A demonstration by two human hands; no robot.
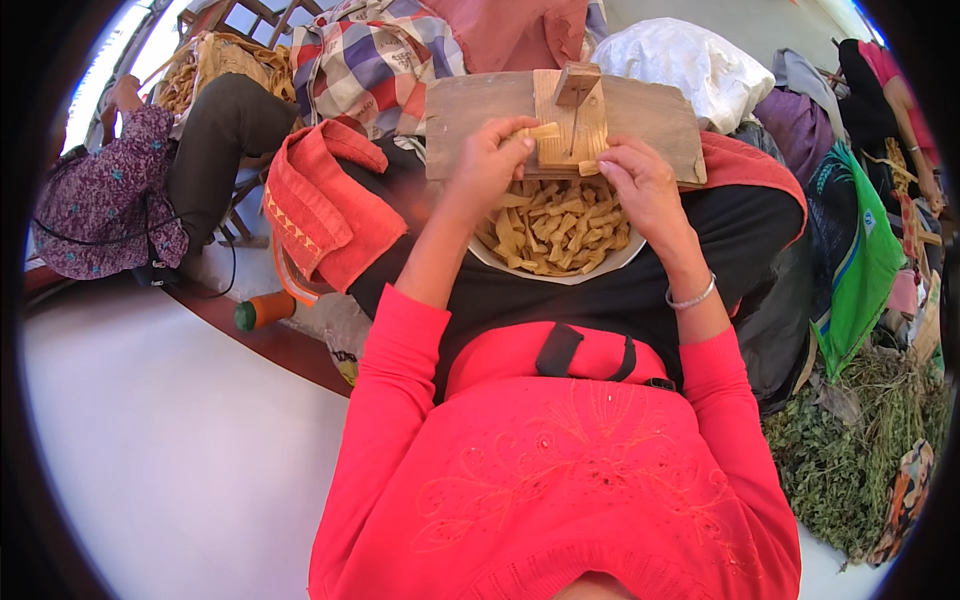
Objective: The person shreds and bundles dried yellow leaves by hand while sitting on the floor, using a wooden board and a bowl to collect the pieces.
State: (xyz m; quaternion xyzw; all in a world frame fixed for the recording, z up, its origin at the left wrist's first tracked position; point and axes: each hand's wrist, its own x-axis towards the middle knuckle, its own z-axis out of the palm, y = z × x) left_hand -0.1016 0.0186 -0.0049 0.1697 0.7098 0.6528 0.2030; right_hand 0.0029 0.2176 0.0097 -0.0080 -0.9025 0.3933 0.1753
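A wooden board (655, 125) lies across my lap, with a lighter wood piece (590, 128), an upright wooden block (577, 84) and a thin metal rod or blade (575, 130) at its middle. My left hand (492, 160) pinches a flat, pale yellow dried strip (541, 131) just left of the metal piece. To its right, my right hand (645, 185) is closed on a short yellow piece (589, 168) close to the board's near edge. Below both hands sits a white bowl (570, 277) holding many cut yellow pieces (555, 225).
A red towel (325, 215) covers my left knee. Beyond the board are a checkered cloth bundle (375, 65) and a white sack (690, 70). Another person's leg (225, 140) is at the left, near more yellow strips (240, 60). Dried green plants (850, 460) lie at the right.
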